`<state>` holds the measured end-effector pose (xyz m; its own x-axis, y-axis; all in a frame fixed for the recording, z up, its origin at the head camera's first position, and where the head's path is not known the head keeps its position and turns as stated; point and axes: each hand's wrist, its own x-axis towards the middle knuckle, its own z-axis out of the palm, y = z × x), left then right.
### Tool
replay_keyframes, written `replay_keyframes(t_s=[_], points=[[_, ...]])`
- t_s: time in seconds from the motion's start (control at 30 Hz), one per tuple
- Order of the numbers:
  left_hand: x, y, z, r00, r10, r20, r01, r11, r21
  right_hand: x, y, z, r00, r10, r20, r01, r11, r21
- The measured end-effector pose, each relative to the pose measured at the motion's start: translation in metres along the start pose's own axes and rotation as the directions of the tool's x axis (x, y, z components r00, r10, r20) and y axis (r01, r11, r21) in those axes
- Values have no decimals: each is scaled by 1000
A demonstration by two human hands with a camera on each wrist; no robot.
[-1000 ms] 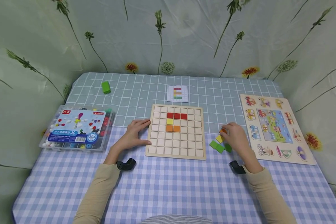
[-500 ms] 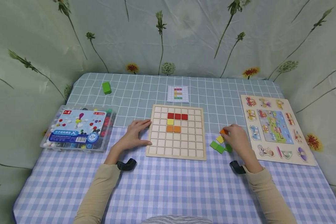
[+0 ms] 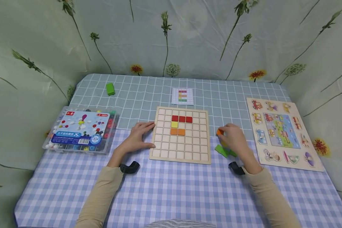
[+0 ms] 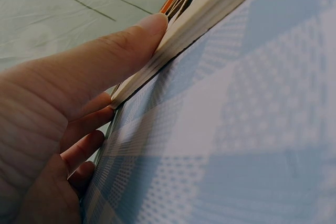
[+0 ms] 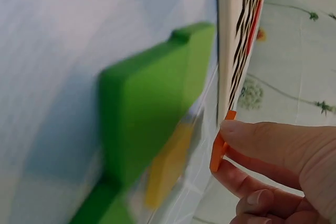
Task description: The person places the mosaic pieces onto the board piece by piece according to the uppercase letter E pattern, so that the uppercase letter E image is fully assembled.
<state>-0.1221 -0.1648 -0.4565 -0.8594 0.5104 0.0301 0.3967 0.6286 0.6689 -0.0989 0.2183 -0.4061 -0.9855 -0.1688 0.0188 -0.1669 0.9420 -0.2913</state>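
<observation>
My right hand (image 3: 234, 137) pinches an orange square tile (image 5: 219, 148) between thumb and fingertips, beside the right edge of the wooden grid board (image 3: 180, 152). Under that hand lie several green tiles (image 3: 221, 151) and a yellow tile (image 5: 170, 166), which the hand partly hides in the head view. On the board sit a row of red tiles (image 3: 182, 119), a yellow tile (image 3: 174, 124) below them, then two orange tiles (image 3: 177, 131). With its fingers fairly straight, my left hand (image 3: 135, 139) touches the board's left edge, thumb (image 4: 126, 45) at the rim.
A pattern card (image 3: 182, 96) with a coloured E lies behind the board. To the left is a clear case (image 3: 79, 129) of molecule model parts, with a green block (image 3: 110, 89) beyond it. A wooden picture puzzle (image 3: 285, 134) lies on the right.
My right hand has picked the orange tile out of the loose pile and moved it a little left, toward the board. The left hand stays at the board's edge.
</observation>
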Motion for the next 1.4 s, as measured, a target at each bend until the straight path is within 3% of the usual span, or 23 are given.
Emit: replay_keyframes(t_s=[0.33, 0.7, 0.97, 1.4], points=[[-1, 3, 0, 1000, 18, -15, -18, 1000, 13, 8, -34, 10, 990, -129, -62, 133, 990, 51], [0, 5, -2, 1000, 11, -15, -11, 1000, 14, 19, -63, 19, 978, -207, -17, 208, 977, 46], [0, 5, -1, 1000, 5, -15, -5, 1000, 5, 24, -73, 24, 977, -213, 16, 213, 976, 40], [0, 4, -1, 1000, 9, -16, -9, 1000, 4, 33, -77, 29, 956, -288, 45, 288, 957, 5]])
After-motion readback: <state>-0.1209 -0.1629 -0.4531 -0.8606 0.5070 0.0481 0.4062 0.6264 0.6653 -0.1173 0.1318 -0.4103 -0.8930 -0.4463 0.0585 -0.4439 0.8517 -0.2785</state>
